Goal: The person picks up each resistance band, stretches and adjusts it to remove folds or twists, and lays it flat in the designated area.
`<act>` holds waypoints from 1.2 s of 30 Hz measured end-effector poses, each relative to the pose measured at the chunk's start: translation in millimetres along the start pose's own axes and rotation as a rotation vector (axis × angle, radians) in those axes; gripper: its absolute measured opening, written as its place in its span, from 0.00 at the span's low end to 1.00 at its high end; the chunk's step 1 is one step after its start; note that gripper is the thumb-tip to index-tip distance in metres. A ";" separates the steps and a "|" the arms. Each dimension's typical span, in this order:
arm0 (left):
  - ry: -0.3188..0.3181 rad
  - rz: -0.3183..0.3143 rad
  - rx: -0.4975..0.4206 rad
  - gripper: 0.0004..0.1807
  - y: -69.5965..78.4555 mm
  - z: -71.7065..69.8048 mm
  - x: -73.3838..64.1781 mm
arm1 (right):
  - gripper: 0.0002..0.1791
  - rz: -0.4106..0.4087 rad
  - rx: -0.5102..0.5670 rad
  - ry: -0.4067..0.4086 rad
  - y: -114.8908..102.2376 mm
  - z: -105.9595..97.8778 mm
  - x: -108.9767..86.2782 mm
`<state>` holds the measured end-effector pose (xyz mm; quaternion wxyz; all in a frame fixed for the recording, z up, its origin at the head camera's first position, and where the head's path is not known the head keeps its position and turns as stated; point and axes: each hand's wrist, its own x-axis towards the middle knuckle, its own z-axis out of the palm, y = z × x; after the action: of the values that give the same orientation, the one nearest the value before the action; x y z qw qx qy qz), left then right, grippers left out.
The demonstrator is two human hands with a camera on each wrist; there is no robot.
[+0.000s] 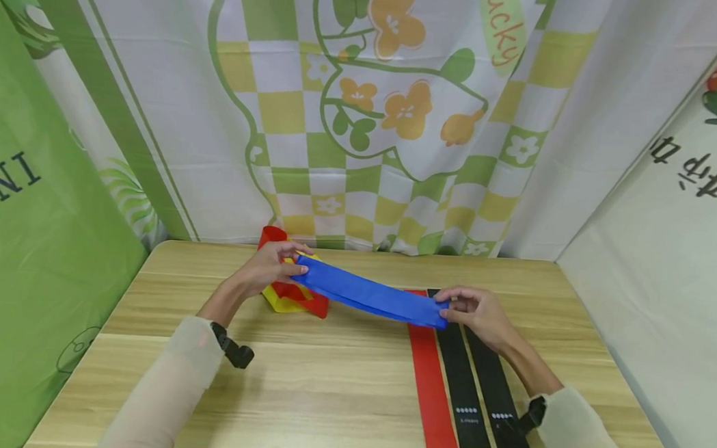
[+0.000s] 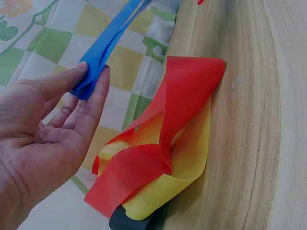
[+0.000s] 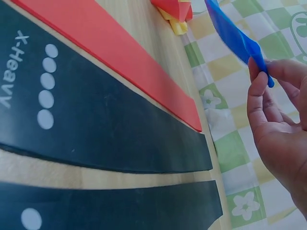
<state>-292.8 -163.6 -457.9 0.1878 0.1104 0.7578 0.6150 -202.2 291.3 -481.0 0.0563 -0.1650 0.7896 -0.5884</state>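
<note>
A blue resistance band (image 1: 369,294) is stretched out flat in the air between both hands, above the table. My left hand (image 1: 271,267) pinches its left end between thumb and fingers, as the left wrist view also shows. At the other end, my right hand (image 1: 475,312) pinches the band (image 3: 244,45) with thumb and fingertips. Below the left hand lie crumpled red and yellow bands (image 2: 184,124), with a bit of a black one (image 2: 139,220) under them. Beneath the right hand a flat red band (image 1: 431,386) and two black bands (image 1: 464,388) lie side by side.
The wooden table (image 1: 323,400) carries everything. A patterned curtain (image 1: 390,205) hangs along its back edge. Green cloth (image 1: 35,266) stands on the left and a white printed cloth (image 1: 658,270) on the right. "X-Heavy" is printed on one black band (image 3: 110,110).
</note>
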 end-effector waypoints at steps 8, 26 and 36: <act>-0.019 0.023 0.059 0.22 5.6 -2.0 1.1 | 0.16 0.122 -0.007 -0.055 0.2 -2.0 -7.7; -0.068 0.032 0.036 0.21 20.3 -0.4 6.4 | 0.12 0.224 0.037 -0.268 3.9 5.6 -26.6; -0.048 0.119 0.067 0.12 14.7 7.2 13.2 | 0.13 0.223 0.076 -0.339 3.5 16.5 -40.0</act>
<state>-302.6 -148.6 -446.7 0.1651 0.1761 0.7654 0.5965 -160.6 290.2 -493.5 0.2594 -0.1709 0.7595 -0.5716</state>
